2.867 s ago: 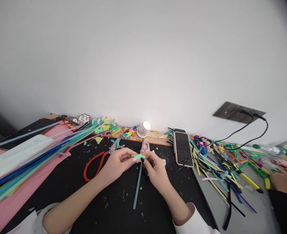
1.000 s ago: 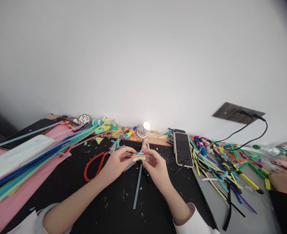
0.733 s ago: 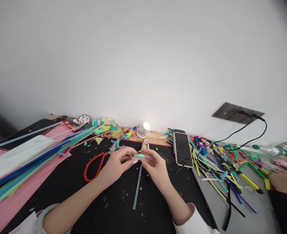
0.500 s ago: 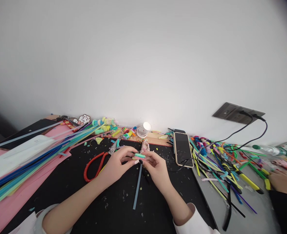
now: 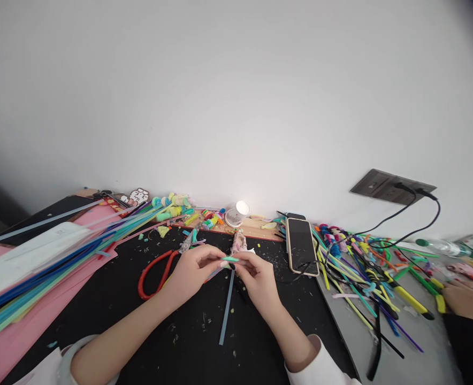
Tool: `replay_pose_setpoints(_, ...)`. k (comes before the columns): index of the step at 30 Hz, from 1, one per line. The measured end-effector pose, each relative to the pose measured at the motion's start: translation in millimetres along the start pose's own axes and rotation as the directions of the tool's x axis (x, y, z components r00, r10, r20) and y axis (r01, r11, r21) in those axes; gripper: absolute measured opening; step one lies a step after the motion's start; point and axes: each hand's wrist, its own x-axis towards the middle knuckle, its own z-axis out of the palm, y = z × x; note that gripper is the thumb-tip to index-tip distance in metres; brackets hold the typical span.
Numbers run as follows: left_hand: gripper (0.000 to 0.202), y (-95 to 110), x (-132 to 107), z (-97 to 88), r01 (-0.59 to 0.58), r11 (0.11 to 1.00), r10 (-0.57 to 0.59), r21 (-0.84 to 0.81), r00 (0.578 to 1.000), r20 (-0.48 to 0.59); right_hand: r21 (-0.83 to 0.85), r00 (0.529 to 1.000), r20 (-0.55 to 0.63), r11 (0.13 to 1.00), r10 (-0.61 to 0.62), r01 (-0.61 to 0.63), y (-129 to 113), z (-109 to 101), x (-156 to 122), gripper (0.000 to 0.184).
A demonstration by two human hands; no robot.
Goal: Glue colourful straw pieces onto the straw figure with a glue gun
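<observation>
Between the fingertips of both hands is a small mint-green fuzzy piece (image 5: 230,259), like a length of pipe cleaner. My left hand (image 5: 191,270) pinches its left end. The thumb and forefinger of my right hand (image 5: 259,275) close on its right end, over the black tabletop. Other bits at the fingertips are too small to make out. Below the fingers a blue-grey stick (image 5: 226,313) lies on the table. A pinkish crumpled item (image 5: 239,242) sits just beyond the hands. Red-handled cutters (image 5: 143,280) rest left of my left hand.
A white paper cup (image 5: 237,214) and a phone (image 5: 302,246) stand and lie behind. Pipe cleaners (image 5: 112,235) lie bundled at left; more, with yellow-black pliers (image 5: 411,300), cover the right side. Black cables (image 5: 393,216) hang from a wall socket. A co-worker's hand (image 5: 467,299) is far right.
The green piece has turned and now shows a thinner edge. My left fingers have drawn into a tighter pinch; my right hand has barely moved.
</observation>
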Motion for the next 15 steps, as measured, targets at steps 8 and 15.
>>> replay_pose_setpoints(8,0.035,-11.0,2.0,-2.8,0.058,0.989,-0.088,-0.134,0.968,-0.234,-0.567,0.970,-0.230,0.821,-0.076,-0.070,5.7,-14.0,5.5,0.046)
replay_pose_setpoints(15,0.033,-13.6,4.0,-3.5,0.030,0.990,-0.068,-0.141,0.961,-0.267,-0.824,0.962,-0.149,0.510,0.229,-0.248,-4.0,-9.6,4.8,0.049)
